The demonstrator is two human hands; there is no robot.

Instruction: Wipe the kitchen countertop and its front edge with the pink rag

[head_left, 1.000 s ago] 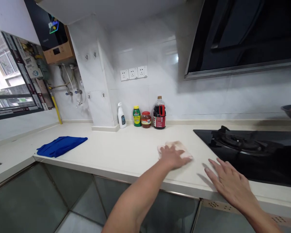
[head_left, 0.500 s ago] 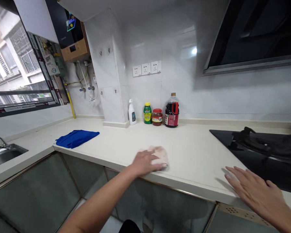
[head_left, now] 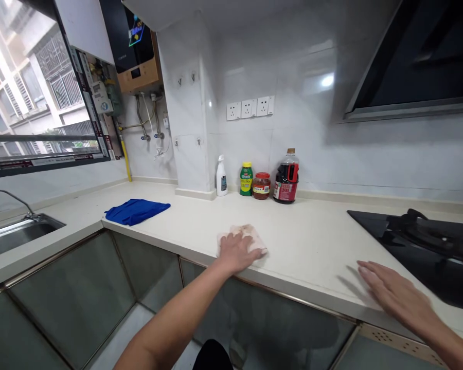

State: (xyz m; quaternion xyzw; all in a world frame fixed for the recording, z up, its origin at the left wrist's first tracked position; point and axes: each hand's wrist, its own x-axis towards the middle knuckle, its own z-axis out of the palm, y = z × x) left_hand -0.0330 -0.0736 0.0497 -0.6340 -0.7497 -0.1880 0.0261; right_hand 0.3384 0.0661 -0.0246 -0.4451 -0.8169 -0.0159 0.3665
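My left hand presses a pale, brown-stained cloth against the cream countertop, near its front edge. Its fingers lie over the cloth, and the thumb points right; the cloth spreads out beyond the fingertips and on both sides. To the right, my right hand holds nothing. Its fingers are stretched out, with a shadow on the countertop beside them. It is at the front of the counter, left of the black gas stove; whether it touches the surface I cannot tell.
Along the back wall stand a white spray bottle, a green-and-yellow bottle, a red-lidded jar and a large dark sauce bottle. A blue cloth lies at the left corner, near the sink. A range hood overhangs the right.
The view has turned slightly left. My left hand has slid left along the countertop with the stained cloth, which now lies more spread around the fingers. My right hand stays outstretched near the stove.
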